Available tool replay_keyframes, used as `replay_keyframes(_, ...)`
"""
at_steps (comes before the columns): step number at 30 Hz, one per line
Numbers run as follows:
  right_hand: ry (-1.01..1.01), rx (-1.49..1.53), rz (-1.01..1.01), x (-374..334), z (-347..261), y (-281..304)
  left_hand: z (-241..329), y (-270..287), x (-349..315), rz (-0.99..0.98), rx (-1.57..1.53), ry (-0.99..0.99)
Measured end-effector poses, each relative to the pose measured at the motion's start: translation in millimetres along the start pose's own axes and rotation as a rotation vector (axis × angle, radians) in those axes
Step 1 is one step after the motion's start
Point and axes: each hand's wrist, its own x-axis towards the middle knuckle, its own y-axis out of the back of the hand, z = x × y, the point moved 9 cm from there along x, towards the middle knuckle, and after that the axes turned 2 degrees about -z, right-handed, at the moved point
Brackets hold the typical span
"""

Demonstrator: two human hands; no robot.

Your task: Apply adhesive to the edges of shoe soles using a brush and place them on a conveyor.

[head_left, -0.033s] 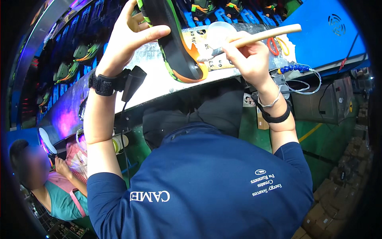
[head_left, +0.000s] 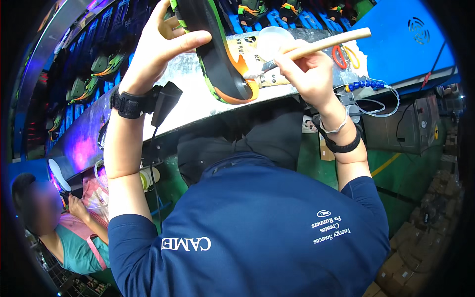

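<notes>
My left hand (head_left: pixel 166 49) is wrapped round a shoe sole (head_left: pixel 217 59), its thumb across the black inner face; its other fingers are partly hidden behind the sole. Green camouflage and orange edge the sole, which stands tilted with its orange-rimmed end toward me. My right hand (head_left: pixel 311 72) grips a brush (head_left: pixel 331 41) by its pale wooden handle. The white bristle end meets the orange side of the sole or lies right beside it. Behind the brush is a translucent white cup (head_left: pixel 274 39), partly covered by my right hand.
Beneath lies a worktable (head_left: pixel 188 94) with printed paper on it. Red scissors (head_left: pixel 339 57) and a yellow-handled pair rest to the right, near a blue machine (head_left: pixel 396 44) and a blue jointed hose (head_left: pixel 366 85). Racked shoe parts (head_left: pixel 250 12) line the far side. A co-worker (head_left: pixel 74 237) sits at lower left.
My right hand and the brush have shifted slightly left, the brush tip along the sole's orange side. My left hand and the sole have hardly moved.
</notes>
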Motion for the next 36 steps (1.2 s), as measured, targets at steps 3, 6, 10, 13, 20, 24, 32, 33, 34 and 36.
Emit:
replay_keyframes(3,0.031,0.01,0.016,3.5,-1.3,0.2,-15.2,3.3,-2.2,-0.017,-0.009,0.111)
replay_keyframes(6,0.05,0.012,0.047,9.3,-4.9,3.9,-20.1,0.1,-2.3,-0.031,0.021,0.124)
replay_keyframes(10,0.098,0.035,0.067,3.5,-13.2,5.9,-23.0,-0.9,-2.8,-0.034,0.013,0.146)
replay_keyframes(13,0.093,-0.085,0.012,-5.4,-7.9,-7.0,-19.0,-3.2,-2.7,-0.026,0.008,0.129)
replay_keyframes(20,0.121,-0.031,0.09,2.3,-8.2,-7.3,-16.0,-12.7,-5.4,-0.041,0.014,0.14)
replay_keyframes(24,0.155,-0.017,0.121,7.7,-9.1,-5.4,-10.7,-25.5,-3.6,-0.079,-0.079,0.137)
replay_keyframes(32,0.221,-0.034,0.208,13.8,-14.3,6.3,-16.2,-34.7,-7.8,-0.064,-0.17,0.15)
replay_keyframes(33,0.223,-0.034,0.21,14.5,-14.5,7.7,-14.5,-35.5,-7.8,-0.066,-0.169,0.149)
replay_keyframes(34,0.255,-0.079,0.198,14.8,-17.9,7.6,-13.4,-37.7,-8.1,-0.082,-0.165,0.166)
replay_keyframes(36,0.287,-0.123,0.187,16.5,-20.8,7.6,-14.5,-39.4,-8.5,-0.099,-0.161,0.183)
